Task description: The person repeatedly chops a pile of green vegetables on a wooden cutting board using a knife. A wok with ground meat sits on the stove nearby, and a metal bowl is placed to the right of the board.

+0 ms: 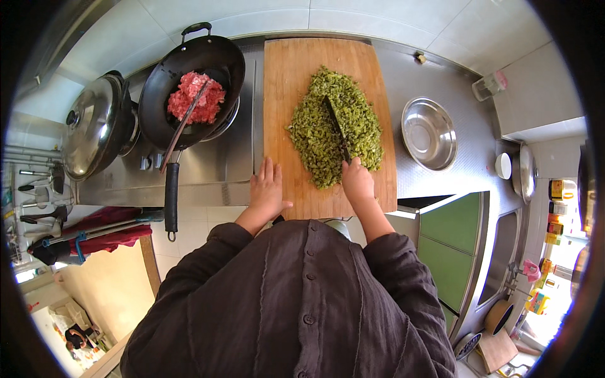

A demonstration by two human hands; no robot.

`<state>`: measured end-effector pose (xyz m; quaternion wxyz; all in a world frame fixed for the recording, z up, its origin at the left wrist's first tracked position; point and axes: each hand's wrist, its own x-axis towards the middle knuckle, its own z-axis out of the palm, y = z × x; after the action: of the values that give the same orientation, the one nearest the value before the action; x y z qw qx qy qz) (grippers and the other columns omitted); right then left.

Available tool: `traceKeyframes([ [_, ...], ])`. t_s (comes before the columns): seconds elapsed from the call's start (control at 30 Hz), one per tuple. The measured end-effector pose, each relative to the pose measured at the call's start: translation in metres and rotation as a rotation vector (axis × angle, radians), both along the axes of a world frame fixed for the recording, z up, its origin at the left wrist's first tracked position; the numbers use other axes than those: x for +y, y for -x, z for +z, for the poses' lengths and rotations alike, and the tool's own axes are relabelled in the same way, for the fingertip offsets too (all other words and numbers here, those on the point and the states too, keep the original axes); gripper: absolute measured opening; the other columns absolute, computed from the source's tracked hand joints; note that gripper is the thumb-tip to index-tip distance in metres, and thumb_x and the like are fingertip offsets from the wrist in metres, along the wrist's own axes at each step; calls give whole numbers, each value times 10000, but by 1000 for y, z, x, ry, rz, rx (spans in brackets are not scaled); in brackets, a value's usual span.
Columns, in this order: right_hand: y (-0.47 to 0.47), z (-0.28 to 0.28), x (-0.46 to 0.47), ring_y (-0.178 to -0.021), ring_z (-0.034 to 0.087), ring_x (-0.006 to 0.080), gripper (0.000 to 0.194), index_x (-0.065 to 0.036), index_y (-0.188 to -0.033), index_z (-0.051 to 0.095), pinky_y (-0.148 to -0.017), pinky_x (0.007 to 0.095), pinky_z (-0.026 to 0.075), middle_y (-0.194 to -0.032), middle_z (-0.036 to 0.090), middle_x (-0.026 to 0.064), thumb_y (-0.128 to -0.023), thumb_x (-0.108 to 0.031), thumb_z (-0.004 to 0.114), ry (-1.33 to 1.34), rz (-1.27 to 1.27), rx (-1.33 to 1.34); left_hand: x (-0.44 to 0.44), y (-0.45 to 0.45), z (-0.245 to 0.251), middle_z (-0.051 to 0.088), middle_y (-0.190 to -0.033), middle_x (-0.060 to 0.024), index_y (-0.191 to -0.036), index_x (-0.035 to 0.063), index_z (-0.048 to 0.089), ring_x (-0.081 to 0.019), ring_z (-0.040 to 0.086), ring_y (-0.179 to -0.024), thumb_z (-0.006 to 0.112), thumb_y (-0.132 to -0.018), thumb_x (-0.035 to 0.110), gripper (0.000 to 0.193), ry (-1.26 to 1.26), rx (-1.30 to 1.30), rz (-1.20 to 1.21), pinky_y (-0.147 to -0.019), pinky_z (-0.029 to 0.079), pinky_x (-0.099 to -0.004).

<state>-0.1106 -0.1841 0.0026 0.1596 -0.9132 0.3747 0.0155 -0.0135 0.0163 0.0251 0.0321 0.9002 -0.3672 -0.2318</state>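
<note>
My right hand [358,181] grips the handle of a kitchen knife [335,124], whose dark blade rests upright among finely chopped green vegetables [326,141]. The pile spreads across the middle and right of a wooden cutting board [288,61]. Flat on the board's lower left edge lies my left hand [267,188], fingers extended and holding nothing. To the left, a black wok [156,104] stands on the stove and contains raw minced meat [196,98]. A pair of chopsticks [182,130] leans from the meat over the wok's rim.
Right of the board sits a stainless steel bowl [429,134], with a small white bowl [503,166] and a glass jar [488,86] farther right. A lidded pot [92,127] occupies the far left of the stove. The wok's handle [171,198] juts past the counter edge.
</note>
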Motion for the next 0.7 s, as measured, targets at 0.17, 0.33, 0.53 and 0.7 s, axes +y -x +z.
traceKeyframes([
  [0.17, -2, 27, 6, -629, 615, 362, 315, -17, -894, 428, -546, 434, 503, -647, 603, 199, -895, -331, 445, 25, -63, -30, 5, 0, -8, 98, -1429, -227, -1351, -15, 214, -344, 130, -1328, 771, -593, 370, 1016, 32, 5, 18, -1013, 240, -513],
  [0.33, 1, 27, -2, -641, 614, 369, 324, -7, -880, 431, -570, 436, 508, -673, 606, 215, -891, -330, 453, -16, -48, -53, 6, 1, -6, 102, -1429, -223, -1347, -13, 222, -342, 133, -1327, 772, -591, 365, 1009, 30, 5, 24, -1016, 235, -513],
  [0.53, 3, 12, -5, -597, 614, 360, 324, -20, -864, 424, -523, 432, 506, -618, 598, 192, -889, -340, 461, 53, 29, -45, 4, 2, -4, 104, -1429, -222, -1345, -13, 227, -345, 135, -1325, 773, -588, 365, 1007, 39, 0, 16, -1018, 232, -510],
  [0.7, -4, 8, 4, -601, 621, 342, 315, -32, -856, 435, -544, 420, 513, -626, 606, 179, -887, -344, 463, 32, 16, 28, 2, 0, -4, 102, -1429, -223, -1347, -13, 226, -340, 137, -1326, 775, -585, 370, 1014, 33, -6, 4, -1017, 237, -500],
])
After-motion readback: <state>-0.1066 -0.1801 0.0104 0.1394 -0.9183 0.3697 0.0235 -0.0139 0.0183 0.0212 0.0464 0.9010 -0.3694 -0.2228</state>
